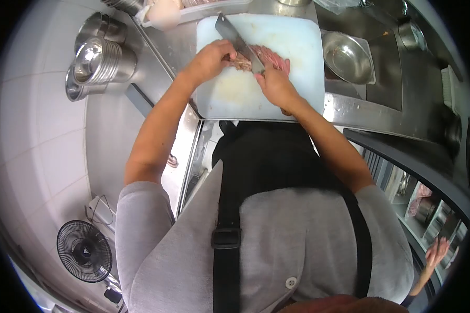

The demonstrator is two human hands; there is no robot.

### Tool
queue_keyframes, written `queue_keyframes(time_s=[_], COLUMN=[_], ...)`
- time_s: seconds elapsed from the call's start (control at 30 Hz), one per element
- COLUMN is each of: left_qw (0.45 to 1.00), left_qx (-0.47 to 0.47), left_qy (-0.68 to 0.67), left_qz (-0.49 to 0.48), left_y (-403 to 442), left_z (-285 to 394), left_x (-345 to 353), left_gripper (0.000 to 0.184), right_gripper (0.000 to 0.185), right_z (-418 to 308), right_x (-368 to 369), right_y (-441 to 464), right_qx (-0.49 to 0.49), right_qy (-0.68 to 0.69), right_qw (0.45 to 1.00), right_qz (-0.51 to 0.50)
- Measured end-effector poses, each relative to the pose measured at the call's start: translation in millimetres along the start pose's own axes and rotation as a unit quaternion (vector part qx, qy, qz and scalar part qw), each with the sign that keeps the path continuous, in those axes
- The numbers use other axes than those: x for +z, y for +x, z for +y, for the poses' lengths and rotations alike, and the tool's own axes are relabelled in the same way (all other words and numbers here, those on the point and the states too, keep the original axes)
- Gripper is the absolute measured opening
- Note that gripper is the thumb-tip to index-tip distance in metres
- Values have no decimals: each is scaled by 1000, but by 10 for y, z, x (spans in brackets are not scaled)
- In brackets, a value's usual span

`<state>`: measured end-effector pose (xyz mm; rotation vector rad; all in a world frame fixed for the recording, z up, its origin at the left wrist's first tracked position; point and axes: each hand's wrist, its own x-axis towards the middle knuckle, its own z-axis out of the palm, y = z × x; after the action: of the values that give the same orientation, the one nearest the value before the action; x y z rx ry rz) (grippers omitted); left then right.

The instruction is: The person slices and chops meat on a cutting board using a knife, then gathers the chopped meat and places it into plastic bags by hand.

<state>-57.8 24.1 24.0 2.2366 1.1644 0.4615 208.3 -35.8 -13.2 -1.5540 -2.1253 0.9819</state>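
My right hand (278,87) is wrapped around the handle of a broad-bladed kitchen knife (236,39), whose blade points away and to the left across the meat. Sliced reddish meat (272,58) lies to the right of the blade. A browner portion of meat (241,63) is on the blade's left side. With fingers curled, my left hand (213,60) grips the left end of that browner portion, close to the blade. All of this rests on a white cutting board (235,99). My left fingertips are partly hidden.
A steel bowl (348,56) stands right of the board. Stacked steel pots (102,60) are at the left, and a plastic tray (206,10) is behind the board. A fan (83,251) is lower left. Another person's hand (437,252) reaches toward an open drawer fridge at lower right.
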Motion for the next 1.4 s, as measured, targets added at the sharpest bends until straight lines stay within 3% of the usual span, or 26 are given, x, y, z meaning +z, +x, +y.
queue_keyframes(time_s=[0.07, 0.2, 0.37, 0.43, 0.67, 0.77, 0.9, 1.07, 1.4], left_qw=[1000, 1000, 1000, 1000, 1000, 1000, 1000, 999, 999], left_qx=[-2, 4, -3, -4, 3, 0, 4, -27, -13], left_qy=[10, 15, 29, 24, 17, 12, -9, -34, 37], left_qz=[-13, -12, -5, -4, 11, 4, 18, 28, 2], left_y=[-43, -40, -44, -64, -54, -49, -35, -51, -111], left_z=[18, 57, 97, 103, 69, 24, 5, 50, 146], left_x=[29, -20, 3, -9, 31, 24, 28, 69, -43], left_gripper=[29, 30, 29, 28, 29, 29, 26, 22, 26], right_gripper=[38, 37, 36, 35, 35, 36, 39, 42, 36], right_z=[-47, -53, -414, -408, -403, -184, -299, -141, -330], right_x=[-23, -294, -842, -842, -679, -493, -739, 6, -584], right_y=[-25, -75, -351, -400, -350, -251, -341, -31, -259], right_qx=[11, -90, 27, 36, 26, -19, 27, 18, 31], right_qy=[3, -73, 12, 15, -19, 46, 19, 35, -8], right_qw=[1000, 992, 995, 994, 996, 998, 994, 999, 995], right_qz=[-21, 42, -96, -104, -88, -45, -105, -26, -90])
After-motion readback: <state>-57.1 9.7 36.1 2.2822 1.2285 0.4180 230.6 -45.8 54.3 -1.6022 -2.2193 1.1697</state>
